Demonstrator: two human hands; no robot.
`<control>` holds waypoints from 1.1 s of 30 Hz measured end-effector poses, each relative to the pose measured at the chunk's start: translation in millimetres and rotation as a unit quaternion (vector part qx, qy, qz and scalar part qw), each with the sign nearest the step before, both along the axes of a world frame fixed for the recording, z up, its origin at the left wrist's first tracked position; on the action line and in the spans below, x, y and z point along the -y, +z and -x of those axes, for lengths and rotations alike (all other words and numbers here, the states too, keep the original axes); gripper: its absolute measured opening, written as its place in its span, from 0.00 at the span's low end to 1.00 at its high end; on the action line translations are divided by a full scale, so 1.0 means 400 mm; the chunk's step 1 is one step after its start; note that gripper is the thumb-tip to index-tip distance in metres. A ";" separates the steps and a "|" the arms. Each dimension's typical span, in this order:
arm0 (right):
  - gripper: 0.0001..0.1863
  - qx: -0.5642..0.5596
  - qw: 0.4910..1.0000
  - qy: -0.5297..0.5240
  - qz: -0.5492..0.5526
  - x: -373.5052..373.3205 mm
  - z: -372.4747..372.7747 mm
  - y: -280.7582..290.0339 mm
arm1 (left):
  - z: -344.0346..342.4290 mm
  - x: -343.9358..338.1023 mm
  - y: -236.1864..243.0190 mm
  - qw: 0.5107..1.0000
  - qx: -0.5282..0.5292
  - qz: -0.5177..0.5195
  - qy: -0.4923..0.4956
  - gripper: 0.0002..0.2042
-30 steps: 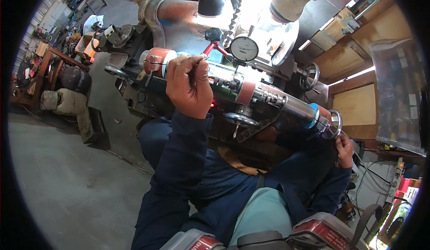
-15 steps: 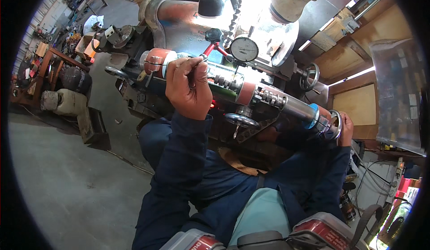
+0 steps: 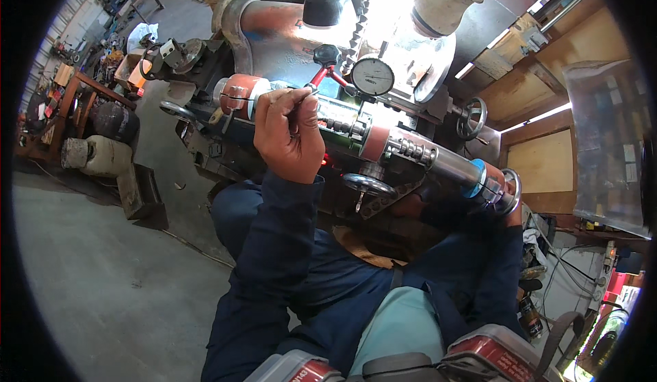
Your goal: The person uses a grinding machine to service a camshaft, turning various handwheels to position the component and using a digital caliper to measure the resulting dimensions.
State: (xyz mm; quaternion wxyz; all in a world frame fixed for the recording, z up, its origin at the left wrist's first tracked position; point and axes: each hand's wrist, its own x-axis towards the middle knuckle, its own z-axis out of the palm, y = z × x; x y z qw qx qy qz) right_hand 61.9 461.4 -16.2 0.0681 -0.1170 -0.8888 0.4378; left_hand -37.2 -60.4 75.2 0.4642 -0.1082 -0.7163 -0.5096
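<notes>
My left hand (image 3: 291, 136) is raised over the machine, thumb and fingertips pinched at the lower end of a red jointed arm (image 3: 319, 77) with a black knob. A small metal piece shows at the fingertips, too little to name. A round dial gauge (image 3: 373, 76) hangs beside the arm, above a ridged steel shaft (image 3: 415, 151) lying across the machine. At the shaft's right end my right hand (image 3: 512, 203) is closed on a chrome handwheel (image 3: 514, 183); the rim and tailstock partly hide its fingers.
Orange-brown holders (image 3: 376, 142) support the shaft. A smaller handwheel (image 3: 368, 184) sits in front, another (image 3: 472, 118) behind to the right. Two lamps (image 3: 324, 2) hang over the machine. A grey gas cylinder (image 3: 96, 155) lies left on the concrete floor (image 3: 116, 279).
My right hand has shifted left and down along the handwheel, and more of it is behind the rim. My left hand holds its place by the red arm.
</notes>
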 end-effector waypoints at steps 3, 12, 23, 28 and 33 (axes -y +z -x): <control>0.13 0.022 0.999 0.004 0.047 -0.009 -0.038 -0.012 | 0.000 0.001 0.003 1.000 0.005 0.010 0.008 0.05; 0.16 0.092 0.989 0.037 0.107 -0.023 -0.180 0.060 | 0.017 0.002 -0.004 0.999 -0.034 0.015 0.019 0.04; 0.15 0.015 0.980 0.024 0.195 0.049 -0.085 0.209 | 0.014 -0.002 -0.004 1.000 -0.025 0.009 0.013 0.05; 0.14 -0.031 0.982 -0.033 0.181 0.044 -0.016 0.183 | 0.008 -0.005 0.003 0.999 -0.024 0.024 0.016 0.05; 0.14 -0.004 0.991 -0.015 0.135 0.019 0.030 0.139 | 0.003 -0.005 0.004 1.000 0.005 0.014 0.011 0.05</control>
